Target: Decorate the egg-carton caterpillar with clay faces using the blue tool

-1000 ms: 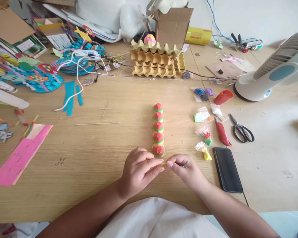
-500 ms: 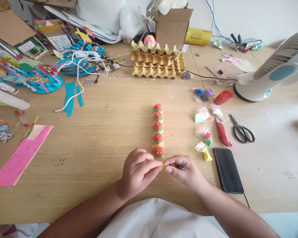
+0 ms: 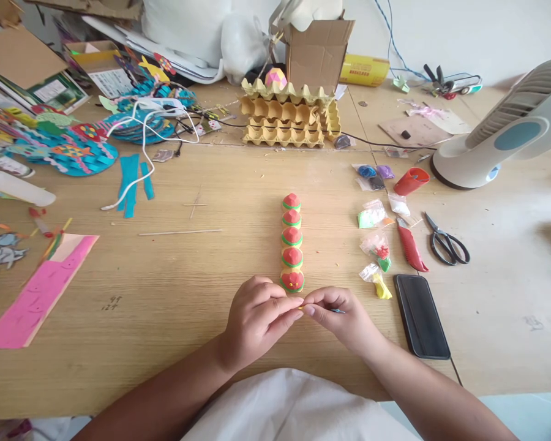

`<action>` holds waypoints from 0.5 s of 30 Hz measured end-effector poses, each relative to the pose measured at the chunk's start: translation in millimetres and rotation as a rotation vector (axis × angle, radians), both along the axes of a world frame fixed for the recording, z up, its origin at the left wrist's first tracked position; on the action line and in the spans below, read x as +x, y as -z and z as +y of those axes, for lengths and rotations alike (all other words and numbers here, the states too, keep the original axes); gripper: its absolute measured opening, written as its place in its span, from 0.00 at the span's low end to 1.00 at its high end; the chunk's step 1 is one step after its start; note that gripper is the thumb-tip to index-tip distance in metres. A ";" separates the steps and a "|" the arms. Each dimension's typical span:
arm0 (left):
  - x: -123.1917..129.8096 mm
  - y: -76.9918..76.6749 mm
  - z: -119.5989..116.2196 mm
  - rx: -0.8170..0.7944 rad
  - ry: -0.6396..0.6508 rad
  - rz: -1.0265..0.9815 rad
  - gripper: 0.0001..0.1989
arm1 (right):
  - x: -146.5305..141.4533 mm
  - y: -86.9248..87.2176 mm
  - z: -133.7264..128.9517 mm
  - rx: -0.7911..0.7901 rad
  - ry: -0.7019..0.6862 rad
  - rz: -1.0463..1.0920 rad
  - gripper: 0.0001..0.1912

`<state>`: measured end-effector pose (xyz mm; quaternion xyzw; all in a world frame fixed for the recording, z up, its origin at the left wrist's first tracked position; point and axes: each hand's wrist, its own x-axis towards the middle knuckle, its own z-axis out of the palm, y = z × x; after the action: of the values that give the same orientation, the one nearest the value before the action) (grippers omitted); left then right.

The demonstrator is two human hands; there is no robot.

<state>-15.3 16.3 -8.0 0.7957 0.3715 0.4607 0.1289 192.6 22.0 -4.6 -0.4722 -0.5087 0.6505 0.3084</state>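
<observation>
My left hand (image 3: 262, 313) is closed, with thumb and forefinger pinching a thin yellow clay strip (image 3: 300, 307). Little of the strip shows between the fingertips. My right hand (image 3: 337, 312) meets it there, its thumb and forefinger closed at the strip's other end. A slim blue tool (image 3: 338, 310) pokes out from under the right fingers; most of it is hidden. Just beyond both hands stands a caterpillar (image 3: 292, 256) made of a row of egg-carton cups with red tops and green bands. Its nearest cup carries two small yellow dots.
On the right lie bags of coloured clay (image 3: 371, 214), a red cutter (image 3: 411, 246), scissors (image 3: 447, 240), a phone (image 3: 422, 315) and a red cup (image 3: 411, 181). Egg cartons (image 3: 284, 116) stand behind. Thin sticks (image 3: 180, 232) and pink card (image 3: 41, 291) lie left; a fan (image 3: 491, 150) stands right.
My right hand has moved slightly left, so its fingertips now meet those of my left hand. Less of the yellow strip shows between them.
</observation>
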 end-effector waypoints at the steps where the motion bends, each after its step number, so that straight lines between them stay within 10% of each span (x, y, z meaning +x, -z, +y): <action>1: -0.3 0.1 -0.1 -0.001 0.001 0.000 0.12 | 0.0 0.4 -0.2 -0.010 0.008 0.000 0.16; 15: 0.4 -3.4 0.8 0.004 0.005 -0.004 0.08 | -0.3 -6.9 1.1 0.040 -0.004 -0.029 0.14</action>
<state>-14.9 17.1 -4.6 0.7958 0.3684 0.4629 0.1290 192.3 23.1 2.3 -0.4741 -0.5271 0.6339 0.3091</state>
